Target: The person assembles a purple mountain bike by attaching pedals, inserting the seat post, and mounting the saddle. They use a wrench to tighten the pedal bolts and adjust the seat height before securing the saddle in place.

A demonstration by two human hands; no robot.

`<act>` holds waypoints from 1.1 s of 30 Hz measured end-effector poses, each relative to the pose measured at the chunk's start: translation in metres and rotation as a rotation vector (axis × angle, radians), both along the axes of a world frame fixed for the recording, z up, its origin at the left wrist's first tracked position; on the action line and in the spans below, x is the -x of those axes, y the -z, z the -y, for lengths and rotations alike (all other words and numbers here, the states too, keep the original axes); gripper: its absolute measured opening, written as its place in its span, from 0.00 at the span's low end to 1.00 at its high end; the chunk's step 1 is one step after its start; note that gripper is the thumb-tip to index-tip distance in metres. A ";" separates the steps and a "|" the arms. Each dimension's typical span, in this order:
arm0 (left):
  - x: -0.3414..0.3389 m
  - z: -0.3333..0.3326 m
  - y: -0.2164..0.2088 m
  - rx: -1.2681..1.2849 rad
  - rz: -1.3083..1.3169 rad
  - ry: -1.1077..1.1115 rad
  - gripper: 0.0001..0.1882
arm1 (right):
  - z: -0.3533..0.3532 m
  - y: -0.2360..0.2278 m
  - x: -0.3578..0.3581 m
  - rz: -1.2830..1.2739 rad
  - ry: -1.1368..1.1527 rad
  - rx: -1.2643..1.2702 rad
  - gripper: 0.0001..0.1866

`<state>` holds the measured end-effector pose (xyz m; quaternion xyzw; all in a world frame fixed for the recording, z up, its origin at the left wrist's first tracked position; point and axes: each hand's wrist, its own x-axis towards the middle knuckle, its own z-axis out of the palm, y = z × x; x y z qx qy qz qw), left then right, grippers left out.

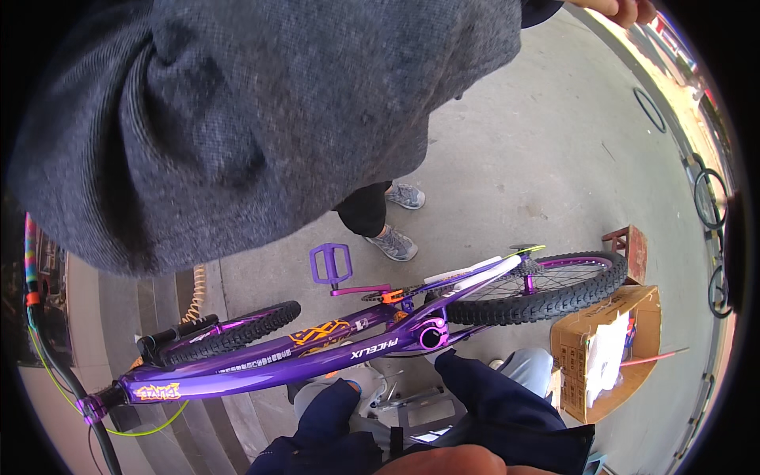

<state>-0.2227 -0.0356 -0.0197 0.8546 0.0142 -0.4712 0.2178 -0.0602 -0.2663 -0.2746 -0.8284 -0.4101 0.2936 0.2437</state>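
Observation:
A purple bicycle [261,378] stretches across the view in front of me, its handlebar end at the left and rear wheel [546,297] at the right. My left hand [367,381], seemingly in a white glove, is low behind the frame's near side, beside shiny metal parts. Its fingers do not show clearly. My right hand [433,355] reaches to the underside of the frame by the purple crank ring [433,334]; the frame hides most of it. A purple pedal [330,264] sticks out on the far side, on a magenta crank arm [360,290].
Opposite me a person in a grey knit top [317,103] leans over the bicycle; their hand [621,9] shows at the upper right. A cardboard box [570,360] with papers stands at the right, near a reddish stool [627,247]. Black tyres [709,198] lie along the right edge.

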 end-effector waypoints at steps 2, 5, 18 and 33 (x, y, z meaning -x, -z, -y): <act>-0.004 -0.011 -0.014 0.042 0.136 0.255 0.21 | -0.025 -0.002 0.007 -0.102 -0.049 -0.063 0.31; 0.001 -0.019 -0.058 0.288 0.409 0.133 0.13 | -0.057 -0.019 0.018 -0.247 -0.125 -0.129 0.32; 0.043 0.079 -0.147 0.570 0.471 -0.496 0.15 | -0.133 -0.141 0.126 -1.118 -0.018 -0.269 0.17; 0.079 0.061 -0.179 0.293 0.891 -0.826 0.14 | 0.041 -0.296 0.043 -1.003 0.330 -0.520 0.20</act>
